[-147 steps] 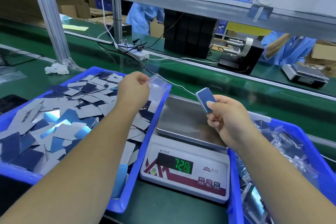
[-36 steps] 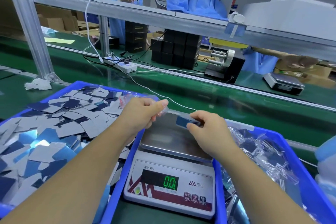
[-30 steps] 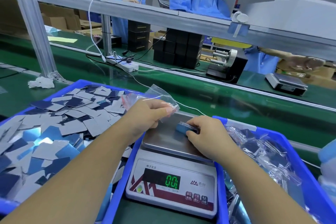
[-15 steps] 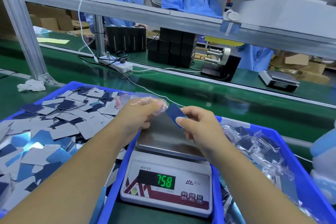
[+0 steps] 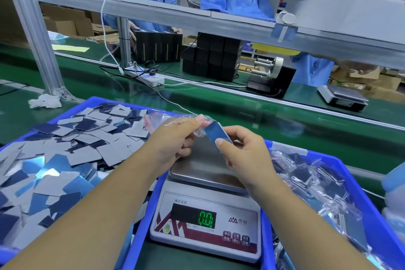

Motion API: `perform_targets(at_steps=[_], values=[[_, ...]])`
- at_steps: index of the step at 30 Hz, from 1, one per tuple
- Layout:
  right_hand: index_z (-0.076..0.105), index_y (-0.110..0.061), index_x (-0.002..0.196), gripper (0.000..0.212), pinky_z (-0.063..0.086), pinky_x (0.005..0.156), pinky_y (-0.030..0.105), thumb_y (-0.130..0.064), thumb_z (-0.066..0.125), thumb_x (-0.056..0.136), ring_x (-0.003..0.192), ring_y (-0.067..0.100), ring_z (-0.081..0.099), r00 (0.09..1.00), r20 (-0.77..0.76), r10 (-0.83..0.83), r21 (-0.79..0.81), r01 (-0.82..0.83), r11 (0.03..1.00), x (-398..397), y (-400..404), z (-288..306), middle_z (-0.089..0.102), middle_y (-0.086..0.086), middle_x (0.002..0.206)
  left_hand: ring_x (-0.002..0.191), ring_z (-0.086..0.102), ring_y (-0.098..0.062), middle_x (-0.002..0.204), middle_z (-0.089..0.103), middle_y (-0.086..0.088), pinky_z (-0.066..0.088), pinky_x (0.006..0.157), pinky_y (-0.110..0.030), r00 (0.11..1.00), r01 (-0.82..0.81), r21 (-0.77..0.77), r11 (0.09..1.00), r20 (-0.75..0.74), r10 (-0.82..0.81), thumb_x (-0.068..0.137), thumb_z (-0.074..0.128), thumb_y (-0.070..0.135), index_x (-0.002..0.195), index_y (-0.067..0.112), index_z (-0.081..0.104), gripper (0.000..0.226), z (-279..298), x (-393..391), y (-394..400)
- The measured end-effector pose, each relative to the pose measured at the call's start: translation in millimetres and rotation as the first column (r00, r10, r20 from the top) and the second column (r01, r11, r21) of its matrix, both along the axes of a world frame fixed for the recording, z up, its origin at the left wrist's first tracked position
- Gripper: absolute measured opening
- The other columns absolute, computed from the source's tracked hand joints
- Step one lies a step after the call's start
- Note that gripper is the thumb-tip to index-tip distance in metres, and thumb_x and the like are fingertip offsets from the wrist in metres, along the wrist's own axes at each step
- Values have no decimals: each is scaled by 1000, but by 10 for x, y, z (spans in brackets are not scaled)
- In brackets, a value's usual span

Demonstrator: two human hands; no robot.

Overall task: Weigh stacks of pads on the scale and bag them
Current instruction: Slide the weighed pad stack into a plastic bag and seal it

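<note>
On your green counter sit 2 blue plastic bins flanking 1 white digital scale reading 0.0. Above its pan, your left hand pinches 1 clear plastic bag; your right hand grips 1 blue pad stack, its long axis pointing up-left into the bag's mouth.

A thin stack of blue pads, tilted with one end at the mouth of a clear plastic bag, hangs above the bare steel pan of the scale, which reads 0.0 and stands between two blue bins at the bench's near edge.
</note>
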State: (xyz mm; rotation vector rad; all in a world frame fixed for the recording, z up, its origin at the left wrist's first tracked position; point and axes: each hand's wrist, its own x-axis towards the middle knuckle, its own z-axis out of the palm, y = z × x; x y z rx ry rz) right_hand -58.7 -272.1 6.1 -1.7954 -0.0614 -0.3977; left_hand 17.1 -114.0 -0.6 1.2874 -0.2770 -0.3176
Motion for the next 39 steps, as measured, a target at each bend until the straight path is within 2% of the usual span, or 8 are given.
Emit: perform_targets(at_steps=[7, 12, 16, 21, 24, 27, 31, 39], values=[[71, -24, 88, 12, 40, 56, 23, -25, 65, 77, 53, 3, 51, 999, 4, -38, 1, 38, 999, 0, 24, -9, 66, -11, 70, 53, 31, -6, 74, 54, 8, 22, 43, -17, 995, 91, 23, 996, 36, -92, 86, 71, 39, 90, 23, 79, 19, 19, -34, 16], [72, -20, 88, 12, 37, 44, 21, -10, 66, 83, 47, 11, 44, 991, -78, 111, 112, -102, 988, -33, 9, 7, 61, -6, 59, 52, 33, -6, 68, 54, 7, 23, 44, -17, 993, 91, 39, 995, 69, -94, 87, 73, 26, 89, 23, 80, 8, 26, -44, 22], [71, -19, 91, 19, 36, 43, 20, -18, 67, 72, 46, 10, 45, 977, -129, 167, 156, -147, 977, -41, -2, 31, 61, -3, 62, 51, 38, -8, 72, 60, -3, 28, 42, -17, 995, 89, 20, 996, 49, -90, 64, 86, 26, 83, 18, 79, 22, 32, -35, 33], [57, -17, 107, 43, 36, 44, 25, -13, 76, 68, 47, 15, 46, 985, -118, 130, 198, -105, 975, -24, -39, 35, 59, 1, 65, 60, 58, -9, 80, 68, -4, 41, 50, -20, 982, 188, 106, 976, 3, -189, 69, 85, 11, 99, 10, 72, 32, 16, -69, 72], [55, -15, 109, 44, 40, 45, 28, -7, 79, 72, 49, 17, 49, 990, -73, 118, 214, -100, 972, -28, -33, 35, 61, 0, 67, 66, 60, -11, 83, 66, -3, 43, 52, -21, 979, 201, 107, 974, 4, -202, 69, 84, 16, 101, 10, 70, 36, 41, -100, 74], [60, -13, 102, 41, 46, 47, 28, -9, 79, 66, 52, 18, 55, 994, -31, 108, 308, -93, 947, -16, -23, 52, 65, 2, 75, 64, 59, -11, 81, 66, 0, 44, 50, -20, 995, 89, 4, 996, -37, -89, 63, 85, 17, 100, 14, 67, 42, 57, -90, 45], [66, -8, 88, 16, 54, 58, 30, 2, 74, 79, 63, 27, 64, 990, -24, 138, 390, -118, 913, -15, -50, 57, 67, 8, 78, 60, 59, -6, 72, 67, 7, 46, 50, -17, 997, 73, -150, 986, 47, -66, 70, 79, 15, 78, 24, 77, 12, 74, -75, 43], [66, -14, 75, 28, 49, 50, 26, 12, 63, 83, 61, 25, 66, 994, -2, 113, 420, -101, 902, -41, 103, 6, 68, 16, 71, 69, 66, -18, 80, 73, -9, 53, 61, -26, 969, 190, -46, 981, 167, -180, 71, 78, 8, 83, 17, 79, 15, 56, -171, -1]])
